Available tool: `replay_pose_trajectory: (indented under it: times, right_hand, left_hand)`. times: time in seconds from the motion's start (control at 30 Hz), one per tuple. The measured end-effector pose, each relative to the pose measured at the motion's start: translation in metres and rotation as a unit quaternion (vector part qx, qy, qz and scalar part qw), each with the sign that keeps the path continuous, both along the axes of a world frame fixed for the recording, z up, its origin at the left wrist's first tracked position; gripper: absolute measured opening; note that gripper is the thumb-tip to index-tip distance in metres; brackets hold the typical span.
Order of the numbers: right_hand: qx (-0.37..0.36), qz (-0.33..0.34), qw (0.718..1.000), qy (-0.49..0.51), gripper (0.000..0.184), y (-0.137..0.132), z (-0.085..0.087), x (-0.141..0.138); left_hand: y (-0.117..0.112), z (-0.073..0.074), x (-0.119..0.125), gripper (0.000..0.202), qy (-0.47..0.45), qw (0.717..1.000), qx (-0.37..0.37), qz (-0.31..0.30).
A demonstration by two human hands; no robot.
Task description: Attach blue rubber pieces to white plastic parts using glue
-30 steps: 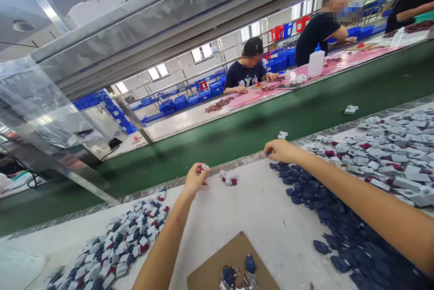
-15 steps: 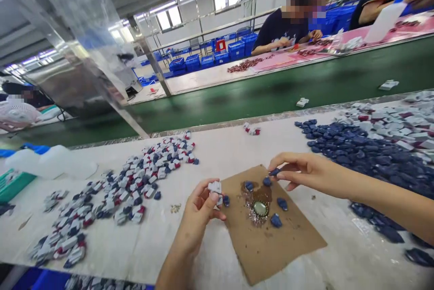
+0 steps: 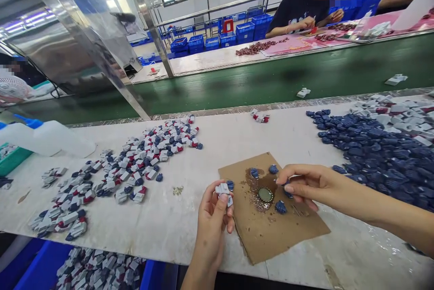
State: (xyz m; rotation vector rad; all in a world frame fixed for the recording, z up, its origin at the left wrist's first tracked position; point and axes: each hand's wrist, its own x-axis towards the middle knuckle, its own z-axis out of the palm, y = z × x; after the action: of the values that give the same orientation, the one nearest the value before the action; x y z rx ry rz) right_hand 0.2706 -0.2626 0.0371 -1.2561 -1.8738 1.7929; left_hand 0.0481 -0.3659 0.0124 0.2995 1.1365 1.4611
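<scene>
My left hand [image 3: 214,217] is closed around a small light-grey plastic part [image 3: 223,189], with a dark blue piece [image 3: 230,185] showing at its far side. The fingers of my right hand [image 3: 305,184] are pinched over the brown cardboard [image 3: 278,240], a bit of dark blue between the tips; the small blue piece there is mostly hidden. Another blue piece lies partly under those fingers. More blue pieces [image 3: 280,207] rest on the cardboard around a round, cap-like dish [image 3: 265,195], in a wet, glossy patch.
Left lies a pile of grey, blue and red parts [image 3: 142,159], with white bottles [image 3: 68,138] behind. Dark blue pieces [image 3: 369,145] and grey parts [image 3: 400,113] are heaped right. A blue bin [image 3: 40,263] sits below the table edge. Across the green belt [image 3: 217,95] a person [image 3: 294,9] works.
The view has shifted, tilting down a little. My right hand has moved from the cardboard's far edge in over its right side, nearer the blue pieces. My left hand still holds the grey part.
</scene>
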Motion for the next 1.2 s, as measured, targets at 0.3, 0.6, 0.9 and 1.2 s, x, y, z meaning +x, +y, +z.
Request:
replay_pose_trajectory:
  times: [0.3,0.6,0.9,1.2]
  right_hand:
    - [0.243,-0.034,0.969,-0.023,0.038,-0.006,0.003,-0.018]
    - [0.313,-0.172,0.934,-0.031,0.029,-0.013,0.024,-0.036]
    - [0.307,-0.090,0.946,-0.050,0.023,-0.016,0.006,-0.032]
    - [0.486,0.203,0.835,-0.161,0.012,-0.008,-0.019,-0.025]
  left_hand:
    - [-0.002,-0.005,0.006,0.050,0.012,1.000,0.005,0.004]
    - [-0.008,-0.001,0.010,0.047,0.017,1.000,-0.016,-0.020]
    - [-0.008,-0.010,0.009,0.043,0.007,1.000,-0.003,-0.025]
    - [-0.013,-0.004,0.005,0.041,0.010,0.998,-0.006,-0.067]
